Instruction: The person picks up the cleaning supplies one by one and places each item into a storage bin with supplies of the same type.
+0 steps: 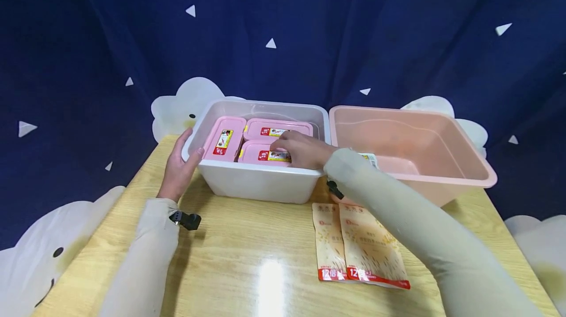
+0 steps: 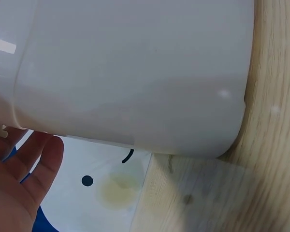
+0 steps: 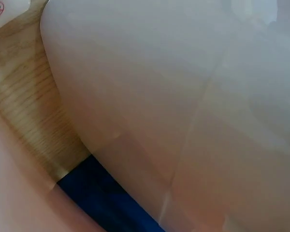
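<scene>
A white bin (image 1: pixel 256 182) on the table holds 3 pink-lidded boxes with red and yellow labels: an upright-lying one (image 1: pixel 227 132) at the left, one (image 1: pixel 254 129) at the back right and one (image 1: pixel 249 156) at the front right. My left hand (image 1: pixel 176 172) grips the bin's left rim, thumb over the top and fingers (image 2: pixel 50 159) along the outside. Reaching over the right rim, my right hand (image 1: pixel 305 150) has bent fingers on the front right box. Its thumb is hidden, and whether it pinches the box does not show.
A peach bin (image 1: pixel 468 182) stands against the white bin's right side, with a small white printed item (image 1: pixel 371 159) partly visible inside. Two beige packets (image 1: pixel 329 243) overlap on the table (image 1: pixel 239 258), partly under my right forearm. A dark blue curtain (image 1: pixel 309 22) hangs behind.
</scene>
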`<state>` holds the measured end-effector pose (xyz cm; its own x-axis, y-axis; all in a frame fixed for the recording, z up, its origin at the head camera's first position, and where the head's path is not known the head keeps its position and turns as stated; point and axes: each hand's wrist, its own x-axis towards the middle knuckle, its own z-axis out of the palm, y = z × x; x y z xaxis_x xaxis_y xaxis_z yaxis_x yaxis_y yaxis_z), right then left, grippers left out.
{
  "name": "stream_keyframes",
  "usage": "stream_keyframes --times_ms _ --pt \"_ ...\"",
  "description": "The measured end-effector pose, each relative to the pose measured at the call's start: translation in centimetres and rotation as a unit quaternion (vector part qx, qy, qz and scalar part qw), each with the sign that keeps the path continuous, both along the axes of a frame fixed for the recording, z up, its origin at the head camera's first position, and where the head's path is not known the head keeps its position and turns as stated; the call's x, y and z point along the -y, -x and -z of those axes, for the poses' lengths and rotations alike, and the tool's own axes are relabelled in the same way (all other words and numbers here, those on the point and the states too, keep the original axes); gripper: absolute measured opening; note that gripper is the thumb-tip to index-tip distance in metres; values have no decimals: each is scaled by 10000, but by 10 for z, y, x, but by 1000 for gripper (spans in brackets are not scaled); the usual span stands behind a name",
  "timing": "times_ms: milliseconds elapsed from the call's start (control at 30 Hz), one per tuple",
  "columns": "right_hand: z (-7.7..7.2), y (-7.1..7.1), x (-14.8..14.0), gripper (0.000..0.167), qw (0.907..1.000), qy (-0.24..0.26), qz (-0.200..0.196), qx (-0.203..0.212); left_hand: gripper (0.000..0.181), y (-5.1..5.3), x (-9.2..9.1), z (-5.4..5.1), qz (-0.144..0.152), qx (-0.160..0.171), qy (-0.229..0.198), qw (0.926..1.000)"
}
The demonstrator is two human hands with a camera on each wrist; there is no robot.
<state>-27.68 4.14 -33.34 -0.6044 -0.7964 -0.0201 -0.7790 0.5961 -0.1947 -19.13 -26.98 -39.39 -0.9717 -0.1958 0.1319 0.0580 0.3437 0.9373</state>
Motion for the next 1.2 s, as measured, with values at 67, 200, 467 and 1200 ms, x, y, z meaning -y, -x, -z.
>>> stream_keyframes --times_ms 67,200,467,1200 --pt "2 -1 1 47 9999 -35 -2 -94 72 0 1 1 -4 -40 -89 10000" --pt "4 -1 4 44 9997 -62 10 -229 72 0 3 4 10 -157 -219 9996" --pt "0 -2 -1 39 9998 -44 -13 -196 70 2 -1 3 33 -200 -157 9997" --pt "4 -1 9 38 9994 -182 -129 -264 69 -4 1 0 -34 -5 -266 9996"
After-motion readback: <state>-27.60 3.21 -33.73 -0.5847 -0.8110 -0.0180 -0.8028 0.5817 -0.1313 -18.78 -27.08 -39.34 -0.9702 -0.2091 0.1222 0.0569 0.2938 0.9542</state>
